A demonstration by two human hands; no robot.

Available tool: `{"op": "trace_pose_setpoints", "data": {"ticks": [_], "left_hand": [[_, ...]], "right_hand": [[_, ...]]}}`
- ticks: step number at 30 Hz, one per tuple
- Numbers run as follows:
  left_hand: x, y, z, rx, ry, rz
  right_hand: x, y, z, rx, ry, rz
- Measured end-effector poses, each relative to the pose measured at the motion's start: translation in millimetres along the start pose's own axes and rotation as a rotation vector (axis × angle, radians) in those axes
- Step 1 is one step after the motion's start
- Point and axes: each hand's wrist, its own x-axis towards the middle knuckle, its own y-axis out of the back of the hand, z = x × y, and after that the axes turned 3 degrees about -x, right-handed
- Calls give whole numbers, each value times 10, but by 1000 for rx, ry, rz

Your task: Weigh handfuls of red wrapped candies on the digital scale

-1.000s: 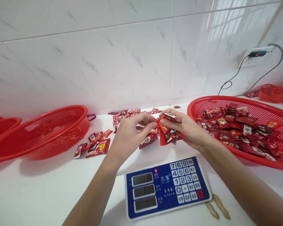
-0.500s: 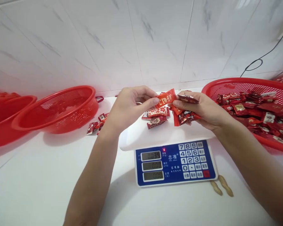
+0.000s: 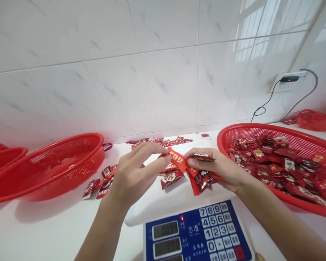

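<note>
My left hand [image 3: 134, 175] pinches one end of an orange-red wrapped candy [image 3: 177, 159] with gold lettering. Its other end meets the fingers of my right hand [image 3: 222, 167], which is closed on several wrapped candies [image 3: 205, 180] in red and dark brown. Both hands are above the white pan [image 3: 149, 204] of a digital scale [image 3: 192, 235] with a blue keypad panel. On the pan, behind and below the orange-red candy, lie several more candies [image 3: 171, 178], partly hidden by my hands. The lower edge of the scale is cut off.
A red basket [image 3: 260, 127] full of wrapped candies stands at right, a red basket [image 3: 78, 148] at left with another behind it. Small red packets [image 3: 103, 183] lie left of the scale; more packets [image 3: 176, 141] lie along the tiled wall. A cable [image 3: 260, 107] hangs from a wall socket [image 3: 288, 82].
The view has tilted up, showing more wall and the socket. My left hand has drawn a little away from the right, and the orange-red candy has turned to slant the other way.
</note>
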Motion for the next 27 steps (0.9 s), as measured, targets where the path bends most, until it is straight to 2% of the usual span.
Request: {"op": "trace_pose_setpoints", "data": {"ticks": [6, 9, 11, 15, 16, 17, 18, 20, 22, 25, 27], "left_hand": [[10, -14, -12, -27, -13, -6], [7, -25, -54, -51, 105, -60], [-11, -31, -104, -71, 300, -192], [-50, -50, -202, -129, 774, -657], [-51, -59, -213, -146, 850, -743], [-46, -69, -212, -153, 900, -782], [-35, -81, -198, -146, 928, -774], [0, -107, -122, -121, 910, -638], [45, -134, 4, -199, 765, -479], [94, -175, 181, -437, 504, -368], [98, -194, 210, -484, 518, -285]], "right_hand": [[15, -12, 20, -24, 1, 29], [54, 26, 53, -25, 14, 85], [83, 65, 74, -9, 20, 141], [123, 118, 99, -12, -52, 187], [128, 120, 102, -24, -71, 185], [131, 118, 105, -39, -84, 184], [133, 111, 110, -58, -92, 181], [138, 92, 125, -105, -103, 171], [142, 69, 151, -161, -97, 141], [144, 45, 190, -203, -40, 42], [133, 42, 190, -199, -16, -2]]}}
